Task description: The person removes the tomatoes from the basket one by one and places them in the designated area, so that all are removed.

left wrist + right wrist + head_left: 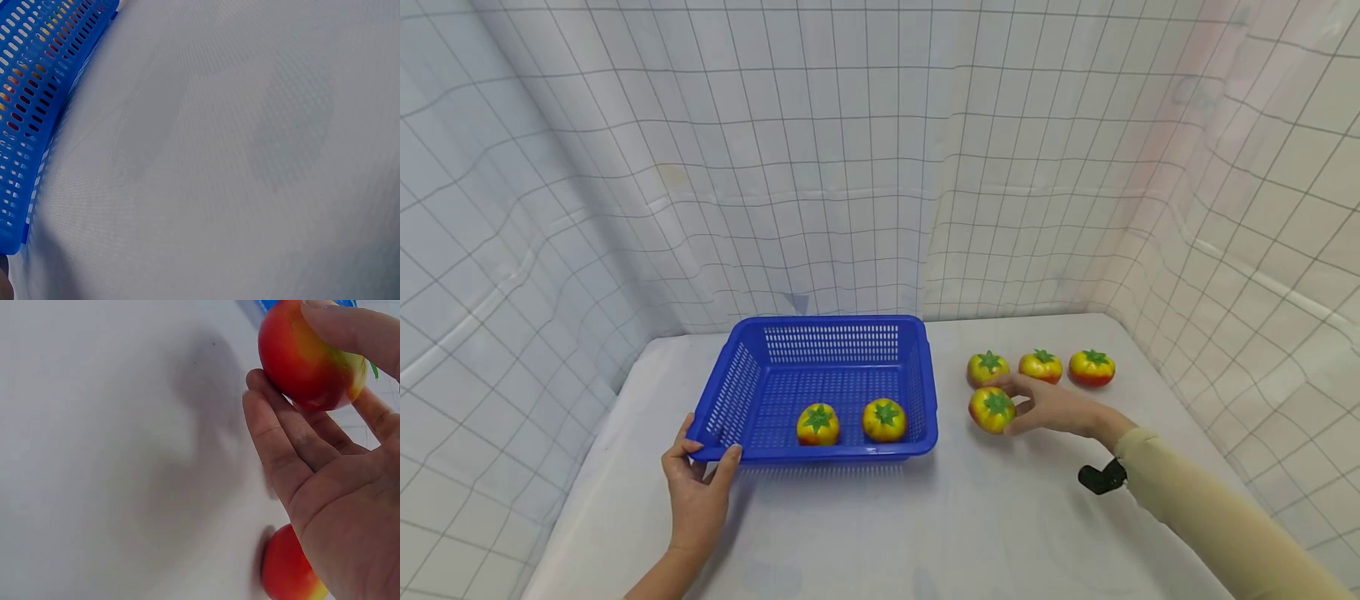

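Observation:
My left hand (694,496) grips the near left corner of a blue plastic basket (820,454), thumb over the rim; its slotted wall (37,125) fills the upper left of the left wrist view. Two red-and-yellow tomatoes with green star-shaped tops, a left one (817,425) and a right one (884,420), lie inside near the front. To the basket's right, my right hand (1052,406) holds another tomato (992,410) between thumb and fingers. In the right wrist view this tomato (306,359) is held above the white surface, its shadow off to the side.
Behind my right hand stand three more tomatoes in a row: a left one (988,367), a middle one (1041,365) and a right one (1092,367). A white cloth covers the table (850,533). Grid-patterned white curtains (835,167) enclose the back and sides.

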Demonstrator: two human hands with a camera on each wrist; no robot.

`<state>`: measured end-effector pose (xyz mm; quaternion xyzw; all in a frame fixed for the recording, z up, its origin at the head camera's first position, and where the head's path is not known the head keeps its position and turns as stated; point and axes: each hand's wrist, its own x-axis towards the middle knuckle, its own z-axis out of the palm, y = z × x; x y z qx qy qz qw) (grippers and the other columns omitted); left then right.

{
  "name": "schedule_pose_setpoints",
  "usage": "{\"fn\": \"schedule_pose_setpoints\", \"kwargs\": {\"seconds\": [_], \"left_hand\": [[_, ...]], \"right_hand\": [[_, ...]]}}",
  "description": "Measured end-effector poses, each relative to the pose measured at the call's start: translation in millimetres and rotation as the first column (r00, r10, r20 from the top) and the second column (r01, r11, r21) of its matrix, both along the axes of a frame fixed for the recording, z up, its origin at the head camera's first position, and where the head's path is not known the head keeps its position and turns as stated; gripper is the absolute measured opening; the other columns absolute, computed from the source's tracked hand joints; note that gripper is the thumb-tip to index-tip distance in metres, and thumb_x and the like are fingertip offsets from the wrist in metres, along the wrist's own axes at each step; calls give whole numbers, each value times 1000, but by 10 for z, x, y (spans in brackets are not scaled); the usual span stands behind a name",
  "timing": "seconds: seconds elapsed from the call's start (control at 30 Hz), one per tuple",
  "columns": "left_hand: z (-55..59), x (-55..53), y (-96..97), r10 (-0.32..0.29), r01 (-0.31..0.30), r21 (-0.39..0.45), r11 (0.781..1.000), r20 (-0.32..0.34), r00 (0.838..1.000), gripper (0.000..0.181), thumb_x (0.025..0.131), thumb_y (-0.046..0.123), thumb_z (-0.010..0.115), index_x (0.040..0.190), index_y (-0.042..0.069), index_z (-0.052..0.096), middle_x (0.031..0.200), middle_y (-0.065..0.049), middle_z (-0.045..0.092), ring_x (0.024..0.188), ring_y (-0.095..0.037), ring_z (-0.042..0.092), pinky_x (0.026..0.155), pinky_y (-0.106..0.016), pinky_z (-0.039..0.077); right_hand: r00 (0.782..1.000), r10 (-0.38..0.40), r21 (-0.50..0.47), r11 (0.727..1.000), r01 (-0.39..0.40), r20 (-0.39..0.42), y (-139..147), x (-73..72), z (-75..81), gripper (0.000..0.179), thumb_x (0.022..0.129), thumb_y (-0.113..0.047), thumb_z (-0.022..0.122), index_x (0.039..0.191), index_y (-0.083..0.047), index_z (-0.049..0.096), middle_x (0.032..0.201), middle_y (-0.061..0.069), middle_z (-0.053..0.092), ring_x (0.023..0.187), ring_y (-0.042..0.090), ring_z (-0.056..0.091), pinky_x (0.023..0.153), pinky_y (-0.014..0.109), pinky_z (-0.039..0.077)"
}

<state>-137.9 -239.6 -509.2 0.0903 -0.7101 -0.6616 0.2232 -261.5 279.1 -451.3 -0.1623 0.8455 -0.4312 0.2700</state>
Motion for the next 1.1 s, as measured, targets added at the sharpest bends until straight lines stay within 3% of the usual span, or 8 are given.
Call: {"fn": "schedule_pose_setpoints", "kwargs": {"seconds": [0.47,1.1], "left_hand": [[19,14,16,-3,3,1,1000,4,1000,44,101,12,66,120,16,26,166,15,17,139,-32,38,89,-7,43],[14,13,20,-7,7,16,1000,-7,1000,44,101,12,66,119,18,26,167,9,15,140,-31,36,90,-8,43]], "right_hand": [[1000,-13,28,1000,13,17,51,27,-154,70,85,-30,83,146,-28,50,146,11,46,128,32,50,105,57,43],[999,-21,31,999,20,29,78,7,-232,73,86,-29,82,149,-24,46,148,12,45,126,30,51,103,49,47]]}}
